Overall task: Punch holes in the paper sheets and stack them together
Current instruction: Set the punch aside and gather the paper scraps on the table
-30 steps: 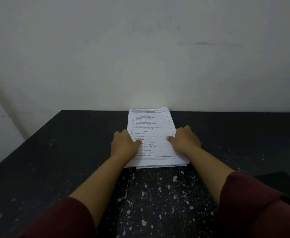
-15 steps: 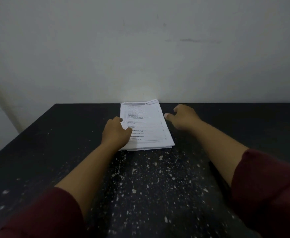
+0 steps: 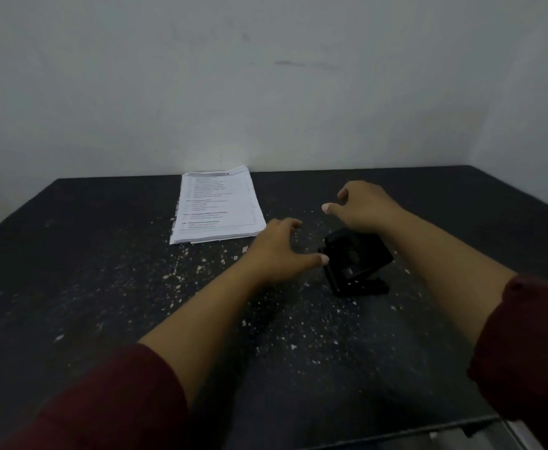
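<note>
A stack of printed white paper sheets lies flat at the back of the black table, against the wall. A black hole punch sits on the table to the right of the stack. My left hand hovers just left of the punch, fingers spread, thumb almost touching its side. My right hand hovers above and behind the punch, fingers curled apart, holding nothing. Both hands are off the paper.
The black table is speckled with small white paper bits. A pale wall runs along its far edge and right side. The table's near edge shows at the bottom right.
Both hands have left the paper stack and moved right toward the hole punch, which has come into view as my head turned right.
</note>
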